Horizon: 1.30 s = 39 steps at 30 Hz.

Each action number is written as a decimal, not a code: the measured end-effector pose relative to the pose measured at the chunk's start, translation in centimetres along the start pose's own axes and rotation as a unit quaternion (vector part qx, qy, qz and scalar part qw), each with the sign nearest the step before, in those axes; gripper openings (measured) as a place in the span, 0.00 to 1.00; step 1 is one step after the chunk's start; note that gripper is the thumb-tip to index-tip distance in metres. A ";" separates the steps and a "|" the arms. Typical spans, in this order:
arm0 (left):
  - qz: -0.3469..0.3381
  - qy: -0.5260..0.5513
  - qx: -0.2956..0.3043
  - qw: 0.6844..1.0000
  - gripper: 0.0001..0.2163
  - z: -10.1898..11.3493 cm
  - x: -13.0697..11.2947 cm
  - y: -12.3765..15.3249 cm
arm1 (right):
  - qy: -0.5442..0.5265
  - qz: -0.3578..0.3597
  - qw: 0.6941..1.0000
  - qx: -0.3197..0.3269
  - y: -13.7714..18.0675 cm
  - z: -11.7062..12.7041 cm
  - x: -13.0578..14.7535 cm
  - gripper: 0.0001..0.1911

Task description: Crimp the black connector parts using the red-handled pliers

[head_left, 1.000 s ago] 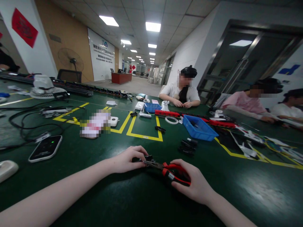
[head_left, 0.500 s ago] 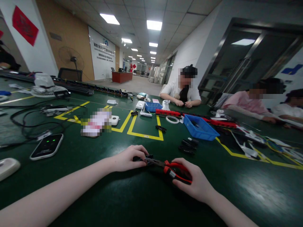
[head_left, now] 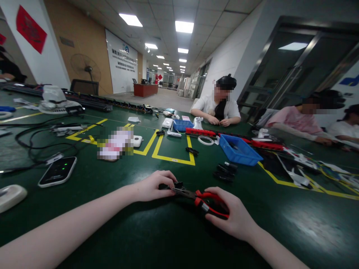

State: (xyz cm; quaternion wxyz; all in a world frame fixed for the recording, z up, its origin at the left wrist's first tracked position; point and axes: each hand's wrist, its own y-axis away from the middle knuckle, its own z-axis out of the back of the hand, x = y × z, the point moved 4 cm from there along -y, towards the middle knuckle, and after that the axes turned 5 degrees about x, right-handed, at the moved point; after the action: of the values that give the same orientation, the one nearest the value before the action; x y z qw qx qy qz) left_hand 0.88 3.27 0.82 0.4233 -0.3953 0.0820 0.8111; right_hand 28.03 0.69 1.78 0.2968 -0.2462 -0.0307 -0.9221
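My right hand (head_left: 231, 209) is closed around the red and black handles of a pair of pliers (head_left: 200, 198). The jaws point left and reach a small black part (head_left: 178, 185) at the fingertips of my left hand (head_left: 157, 185). Thumb and fingers of the left hand pinch this part, most of which they hide. Whether the jaws bite on it or only touch it, I cannot tell. Beyond the pliers, several black pieces (head_left: 225, 171) lie in a cluster on the green table (head_left: 157, 231).
A blue bin (head_left: 239, 155) stands at the right, near a red strip (head_left: 200, 132) and a white ring (head_left: 205, 140). At the left lie a blurred phone (head_left: 113, 147), a black device with green lights (head_left: 57, 172) and cables (head_left: 25, 140). Across the table sits a person (head_left: 217, 106).
The view has shifted slightly. Both hands keep their hold, and the pliers and black part stay in nearly the same place.
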 end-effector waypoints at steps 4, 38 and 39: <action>0.009 0.000 0.005 1.000 0.05 0.1 -0.4 0.0 | 0.000 0.006 1.000 0.003 0.0 -0.1 0.0 0.27; 0.040 -0.029 0.039 0.998 0.13 0.2 -0.5 0.5 | 0.003 -0.004 0.999 0.051 -0.3 -0.2 0.8 0.25; 0.042 -0.029 0.037 0.998 0.13 0.2 -0.5 0.5 | 0.010 0.000 0.999 0.046 -0.3 -0.2 0.8 0.26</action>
State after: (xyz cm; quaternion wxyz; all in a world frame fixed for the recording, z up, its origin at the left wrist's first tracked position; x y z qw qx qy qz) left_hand 0.56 2.76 1.19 0.4052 -0.3519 0.1169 0.8357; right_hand 27.20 0.50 1.97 0.3085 -0.2234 -0.0705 -0.9219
